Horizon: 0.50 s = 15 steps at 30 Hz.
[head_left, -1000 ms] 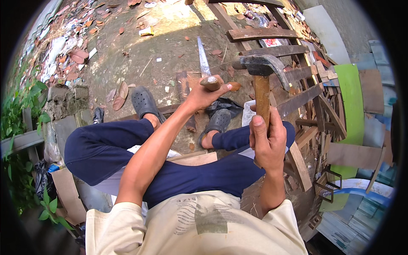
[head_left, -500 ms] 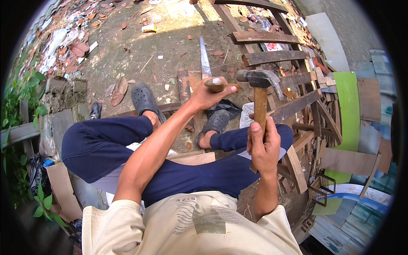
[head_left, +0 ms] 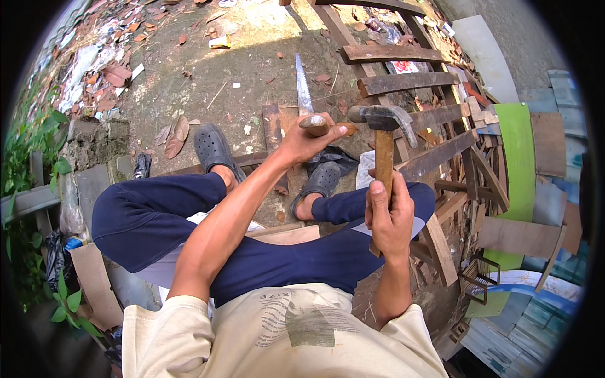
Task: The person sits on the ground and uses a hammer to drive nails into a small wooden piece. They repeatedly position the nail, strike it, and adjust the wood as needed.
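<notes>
I sit with my legs crossed, in dark blue trousers and grey clogs. My left hand (head_left: 307,140) grips the rounded wooden handle (head_left: 314,125) of a saw; its toothed blade (head_left: 303,90) points away over the dirt. My right hand (head_left: 389,217) is closed round the wooden shaft of a claw hammer (head_left: 382,120). The hammer stands upright, its dark steel head just right of my left hand and close to the saw handle.
A frame of weathered wooden slats (head_left: 403,82) lies ahead and to the right. A green board (head_left: 520,164) and other panels are stacked at far right. Dry leaves and litter (head_left: 113,69) cover the ground at left, beside concrete blocks (head_left: 94,142) and plants.
The hammer has come down and leftward, closer to the saw handle. My left hand keeps its hold on the saw.
</notes>
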Each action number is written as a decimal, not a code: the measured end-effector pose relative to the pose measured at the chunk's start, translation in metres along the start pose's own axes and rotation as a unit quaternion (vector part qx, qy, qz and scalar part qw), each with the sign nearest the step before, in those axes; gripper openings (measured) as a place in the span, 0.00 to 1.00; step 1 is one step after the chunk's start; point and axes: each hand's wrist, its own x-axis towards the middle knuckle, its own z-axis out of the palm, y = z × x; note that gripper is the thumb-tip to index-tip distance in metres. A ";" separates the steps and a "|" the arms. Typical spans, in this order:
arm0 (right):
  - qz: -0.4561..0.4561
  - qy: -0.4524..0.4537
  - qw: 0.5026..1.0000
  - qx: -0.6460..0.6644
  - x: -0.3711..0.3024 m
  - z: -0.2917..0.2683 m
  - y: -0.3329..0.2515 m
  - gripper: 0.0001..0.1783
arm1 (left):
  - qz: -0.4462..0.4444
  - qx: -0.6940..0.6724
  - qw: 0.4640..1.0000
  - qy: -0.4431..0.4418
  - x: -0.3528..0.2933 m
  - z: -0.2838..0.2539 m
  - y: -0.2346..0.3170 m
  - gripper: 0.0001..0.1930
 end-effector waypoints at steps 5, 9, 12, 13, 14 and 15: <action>0.000 0.000 1.000 -0.001 0.000 0.001 0.002 0.20 | -0.008 0.003 1.000 -0.001 0.000 -0.001 0.002 0.19; -0.003 -0.003 1.000 -0.002 0.001 0.002 0.003 0.20 | -0.030 0.004 1.000 -0.004 -0.001 -0.001 0.002 0.19; -0.003 0.001 1.000 -0.003 0.001 0.002 0.003 0.20 | -0.022 -0.003 1.000 -0.004 -0.001 -0.001 0.002 0.20; -0.002 0.001 1.000 -0.003 0.000 0.002 0.004 0.20 | -0.017 -0.007 1.000 -0.005 -0.001 -0.001 0.001 0.20; -0.002 0.002 1.000 -0.003 0.000 0.002 0.004 0.20 | -0.017 -0.006 1.000 -0.004 0.000 -0.001 0.001 0.20; -0.002 0.002 1.000 -0.004 0.000 0.002 0.004 0.20 | -0.020 -0.001 1.000 -0.003 0.000 -0.001 0.001 0.20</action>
